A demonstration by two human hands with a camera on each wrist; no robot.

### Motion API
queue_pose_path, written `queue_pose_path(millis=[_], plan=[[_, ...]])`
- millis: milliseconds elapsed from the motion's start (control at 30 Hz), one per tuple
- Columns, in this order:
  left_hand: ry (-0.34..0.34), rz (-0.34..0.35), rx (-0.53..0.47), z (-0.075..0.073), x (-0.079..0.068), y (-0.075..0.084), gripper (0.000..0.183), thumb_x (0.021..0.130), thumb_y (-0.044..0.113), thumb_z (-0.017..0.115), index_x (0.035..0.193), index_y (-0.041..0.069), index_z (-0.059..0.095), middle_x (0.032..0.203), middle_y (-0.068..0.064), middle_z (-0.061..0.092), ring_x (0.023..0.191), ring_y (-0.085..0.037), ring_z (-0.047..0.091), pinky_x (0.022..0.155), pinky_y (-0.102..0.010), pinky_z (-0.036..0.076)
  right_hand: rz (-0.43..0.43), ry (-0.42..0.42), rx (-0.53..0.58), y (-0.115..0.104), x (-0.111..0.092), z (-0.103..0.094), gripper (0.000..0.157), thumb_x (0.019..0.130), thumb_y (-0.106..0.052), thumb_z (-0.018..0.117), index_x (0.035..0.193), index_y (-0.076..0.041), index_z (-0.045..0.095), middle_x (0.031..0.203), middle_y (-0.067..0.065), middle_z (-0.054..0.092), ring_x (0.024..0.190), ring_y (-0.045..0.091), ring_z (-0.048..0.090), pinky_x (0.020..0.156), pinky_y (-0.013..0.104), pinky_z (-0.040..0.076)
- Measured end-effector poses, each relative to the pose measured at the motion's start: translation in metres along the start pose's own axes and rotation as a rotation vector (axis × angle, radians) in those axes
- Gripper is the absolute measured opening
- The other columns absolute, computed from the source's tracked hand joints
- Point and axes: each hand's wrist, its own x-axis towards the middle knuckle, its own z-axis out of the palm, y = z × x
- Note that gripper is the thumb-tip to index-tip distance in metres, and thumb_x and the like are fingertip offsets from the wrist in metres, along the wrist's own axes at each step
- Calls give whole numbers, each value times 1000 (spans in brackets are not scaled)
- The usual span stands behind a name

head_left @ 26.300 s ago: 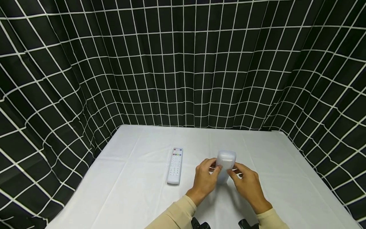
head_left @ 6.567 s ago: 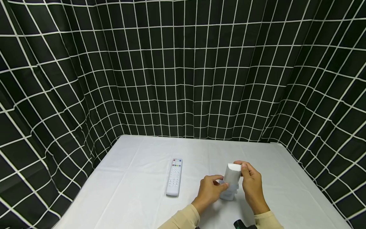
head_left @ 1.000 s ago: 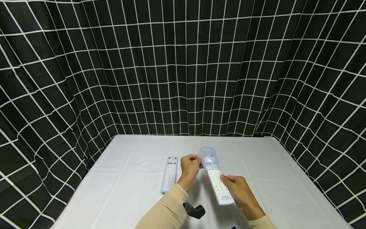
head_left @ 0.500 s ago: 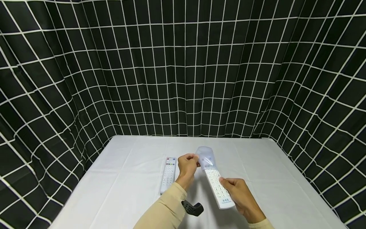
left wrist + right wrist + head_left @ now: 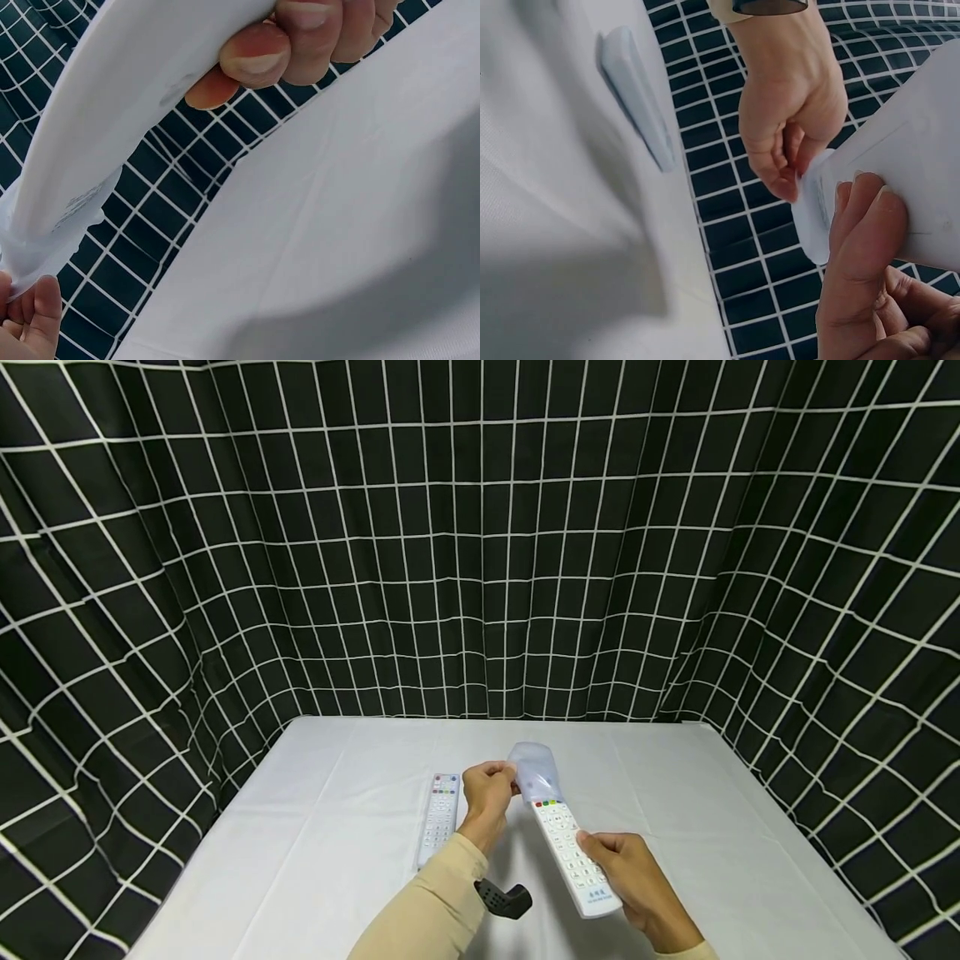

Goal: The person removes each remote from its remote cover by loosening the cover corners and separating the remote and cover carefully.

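Observation:
A white remote control (image 5: 572, 856) with pale buttons slants above the table, its coloured top buttons showing. Over its far end sits a translucent bluish-clear silicone cover (image 5: 535, 768), loose and mostly off the remote. My left hand (image 5: 487, 795) pinches the cover's left edge between thumb and fingers. Gripping the lower right side of the remote is my right hand (image 5: 633, 875), thumb on the front and fingers behind. From the right wrist, the remote's plain back (image 5: 922, 157) shows under the fingers, and the cover (image 5: 814, 225) hangs at the left hand's fingertips.
A second remote control (image 5: 438, 820), in a pale cover, lies on the white-clothed table (image 5: 322, 860) just left of my left forearm. A black wrist-worn device (image 5: 504, 900) juts out below the left wrist. Black curtains with a white grid (image 5: 480, 568) enclose the table's back and sides.
Over the last second the remote has slid toward me out of the cover, uncovering its coloured buttons. Long before, both hands held it upright, inside the cover. The second remote stays on the table.

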Motion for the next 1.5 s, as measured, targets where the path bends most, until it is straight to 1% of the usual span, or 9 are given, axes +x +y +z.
queue_pose_path(millis=[67,233,467,733,1033,1267,1500], plan=[[-3,1,-1,1,1,0,7,85,-10,61,82,-9,66,77,-14,59,63,-19,59,59,-31,55,-4,2,0,0,-1,-1,44,97,-22,59,108,21,59,78,14,65,63,25,65,54,36,55],[-6,-11,-11,3,2,0,6,86,-10,61,82,-9,66,78,-14,59,64,-19,59,60,-29,54,-11,4,-5,-1,-2,-3,45,97,-22,58,109,22,58,78,15,65,63,26,65,54,36,55],[-12,-7,-17,5,3,0,5,85,-10,62,82,-9,67,77,-13,58,65,-18,58,60,-29,54,4,-2,3,-1,-4,-7,43,97,-21,58,108,21,59,78,14,65,62,25,65,52,36,55],[-18,-19,-27,8,5,0,4,86,-8,63,84,-9,67,82,-13,58,69,-19,59,63,-30,54,13,-34,11,-3,-7,-12,44,98,-23,56,109,20,60,78,14,66,62,26,66,53,37,56],[-25,-27,-38,7,6,-3,6,86,-8,62,82,-7,67,78,-12,58,67,-18,58,61,-28,52,13,-38,20,-2,-11,-15,42,98,-22,57,106,19,61,77,14,65,61,25,65,53,36,55],[-18,-48,-63,7,8,-6,5,86,-7,62,85,-9,67,80,-13,58,70,-20,59,66,-32,53,28,-75,43,-1,-15,-17,45,97,-25,57,107,19,60,81,15,66,65,26,66,55,35,56],[-2,-38,-123,6,10,-7,4,84,-10,61,86,-11,65,77,-13,57,66,-18,57,62,-28,52,14,-58,56,-1,-17,-18,40,96,-22,58,101,17,62,77,14,65,62,22,65,53,33,55]])
